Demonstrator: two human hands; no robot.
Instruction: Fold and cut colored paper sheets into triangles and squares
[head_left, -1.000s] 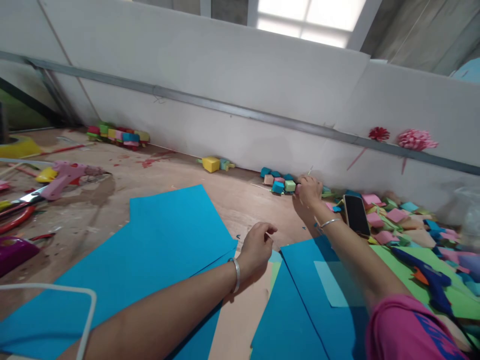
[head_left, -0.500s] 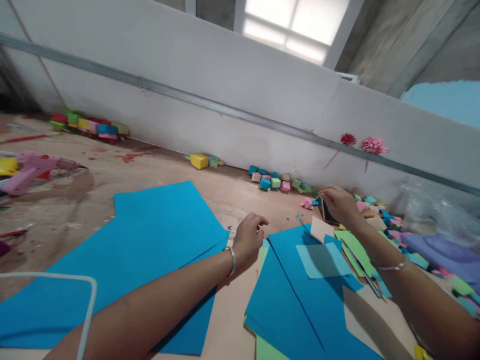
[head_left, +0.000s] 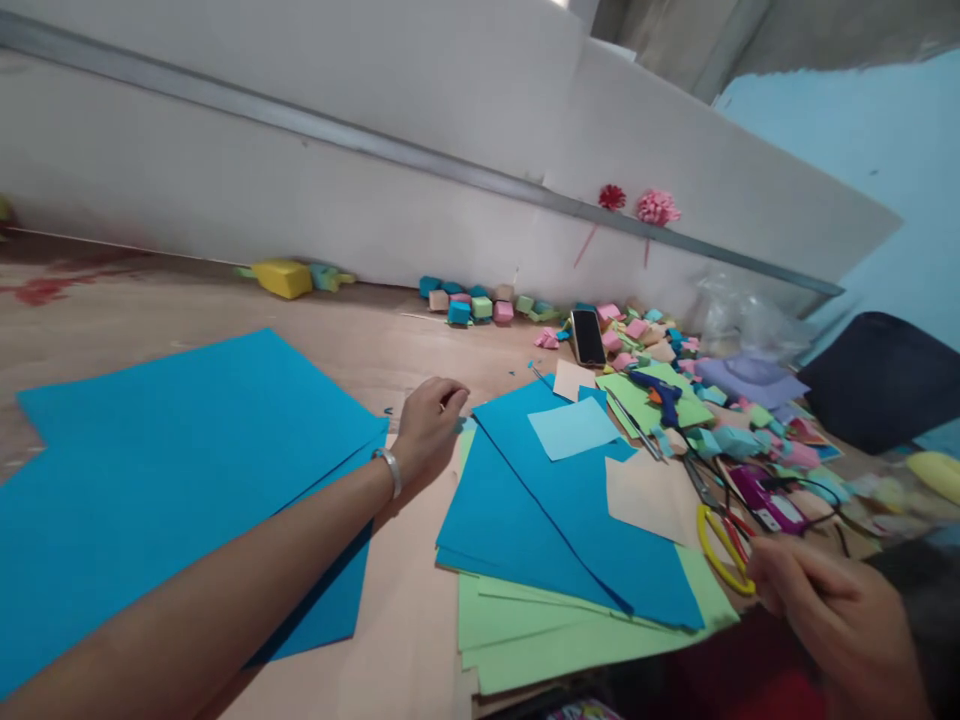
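Note:
My left hand (head_left: 431, 425) rests in a loose curl over the peach sheet (head_left: 405, 560), between two groups of blue paper; nothing shows in its fingers. To its left spread large blue sheets (head_left: 187, 450). On its right lies a stack of blue sheets (head_left: 540, 510) above green sheets (head_left: 540, 640), topped by a light blue piece (head_left: 571, 428). At the lower right my right hand (head_left: 840, 610) has its fingers closed, slightly blurred, beside the yellow handles of the scissors (head_left: 724, 550). Whatever it may hold is hidden. A phone (head_left: 588, 338) stands tilted at the back.
Folded paper cubes (head_left: 480, 308) line the wall, and more paper pieces (head_left: 645, 335) are heaped at right. A blue glue gun (head_left: 660, 393) lies on green paper. Nearby are a magenta device (head_left: 765, 498) with a black cable and a plastic bag (head_left: 739, 310).
My right hand has left the phone and come back to the lower right, near the scissors. The view has swung right. My left hand keeps its place by the sheets.

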